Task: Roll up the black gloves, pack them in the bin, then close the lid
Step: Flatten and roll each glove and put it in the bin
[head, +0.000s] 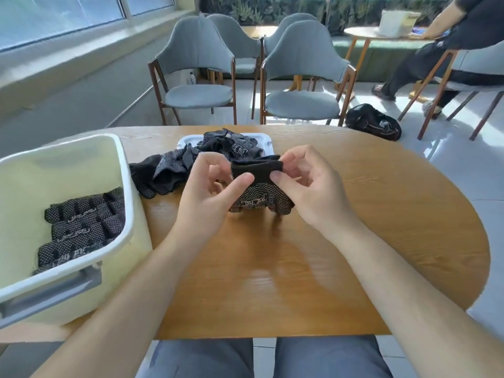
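Both my hands hold a black dotted glove [260,193] just above the middle of the wooden table [300,268]. My left hand [210,197] pinches the left end of its plain black cuff, and my right hand [308,186] pinches the right end. The dotted fingers hang below the cuff. A pale yellow bin [68,271] stands open at the left with several rolled gloves [81,225] inside. A pile of loose black gloves [174,170] lies behind my hands, spilling over the white lid [266,140].
Grey chairs [302,75] stand beyond the far edge of the table. A black bag [373,121] lies on the floor to the right. Another person sits at a second table [381,32] at the back right, beside a white bin [396,21].
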